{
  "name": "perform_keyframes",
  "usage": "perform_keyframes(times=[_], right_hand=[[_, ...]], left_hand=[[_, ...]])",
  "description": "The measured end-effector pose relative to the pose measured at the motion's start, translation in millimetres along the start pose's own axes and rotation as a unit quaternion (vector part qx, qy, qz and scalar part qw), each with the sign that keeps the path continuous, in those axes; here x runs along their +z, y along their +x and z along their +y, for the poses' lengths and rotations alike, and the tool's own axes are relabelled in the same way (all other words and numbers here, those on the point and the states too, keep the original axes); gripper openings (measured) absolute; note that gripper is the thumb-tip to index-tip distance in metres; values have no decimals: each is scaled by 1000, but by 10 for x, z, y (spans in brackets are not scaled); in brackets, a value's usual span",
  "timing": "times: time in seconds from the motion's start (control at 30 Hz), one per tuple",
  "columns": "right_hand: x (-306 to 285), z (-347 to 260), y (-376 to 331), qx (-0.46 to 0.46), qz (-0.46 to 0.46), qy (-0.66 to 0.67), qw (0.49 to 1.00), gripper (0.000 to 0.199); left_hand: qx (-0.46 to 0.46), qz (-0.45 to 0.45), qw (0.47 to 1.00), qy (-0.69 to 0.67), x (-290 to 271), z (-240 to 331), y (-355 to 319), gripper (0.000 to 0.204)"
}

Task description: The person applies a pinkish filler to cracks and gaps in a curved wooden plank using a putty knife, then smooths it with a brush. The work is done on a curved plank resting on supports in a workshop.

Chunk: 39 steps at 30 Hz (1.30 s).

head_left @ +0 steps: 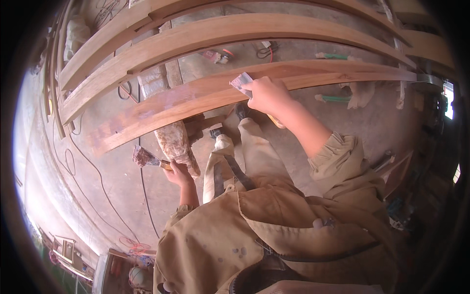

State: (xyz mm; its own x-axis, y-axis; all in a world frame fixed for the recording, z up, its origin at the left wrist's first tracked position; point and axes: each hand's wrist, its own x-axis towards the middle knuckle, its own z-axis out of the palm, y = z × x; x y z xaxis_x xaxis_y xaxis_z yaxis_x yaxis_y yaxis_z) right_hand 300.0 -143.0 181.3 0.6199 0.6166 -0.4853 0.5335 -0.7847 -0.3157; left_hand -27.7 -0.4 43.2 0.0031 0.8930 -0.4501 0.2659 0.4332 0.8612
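Note:
My left hand point(179, 174) is closed round the handle of a putty knife point(147, 157), held low beside the plank. Reddish-brown paste is heaped on its blade. A second putty knife point(242, 83), broad-bladed with paste at its edge, is gripped in my right hand point(268, 95). That blade is over the long wooden plank point(196, 96) in front of me; whether it touches the wood I cannot tell. Purplish-grey smears mark the plank's left half. A yellow, curved thing point(276, 121) shows below my right wrist, partly hidden.
Beyond the plank run more long boards point(235, 30). A stained block point(176, 144) stands beneath the plank's near edge. A power tool point(215, 56) lies on the floor between boards. Dark cables point(100, 174) trail across the left floor. Green-ended pieces point(333, 98) lie at right.

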Motion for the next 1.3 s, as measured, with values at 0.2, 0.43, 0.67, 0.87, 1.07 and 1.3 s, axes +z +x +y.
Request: perform_keyframes(times=[0.2, 0.43, 0.67, 0.87, 1.07, 1.3], right_hand=[[-212, 275, -169, 19, -139, -148, 979, 43], [-174, 678, -274, -69, 40, 43, 996, 43], [-326, 859, 3, -114, 31, 160, 980, 39], [-514, 1119, 157, -133, -14, 167, 977, 47], [-316, 1285, 463, -213, 14, 109, 971, 39], [-269, 1037, 671, -291, -3, 0, 957, 36]], left_hand=[[39, -53, 996, -59, 238, 267, -129, 15], [103, -129, 985, -52, 856, 735, -349, 11], [236, -103, 966, -32, 2134, 602, -337, 10], [276, -55, 952, 120, 2452, 752, -449, 27], [327, 26, 927, 183, 2540, 778, -465, 24], [298, 41, 943, 145, 2558, 870, -571, 26]])
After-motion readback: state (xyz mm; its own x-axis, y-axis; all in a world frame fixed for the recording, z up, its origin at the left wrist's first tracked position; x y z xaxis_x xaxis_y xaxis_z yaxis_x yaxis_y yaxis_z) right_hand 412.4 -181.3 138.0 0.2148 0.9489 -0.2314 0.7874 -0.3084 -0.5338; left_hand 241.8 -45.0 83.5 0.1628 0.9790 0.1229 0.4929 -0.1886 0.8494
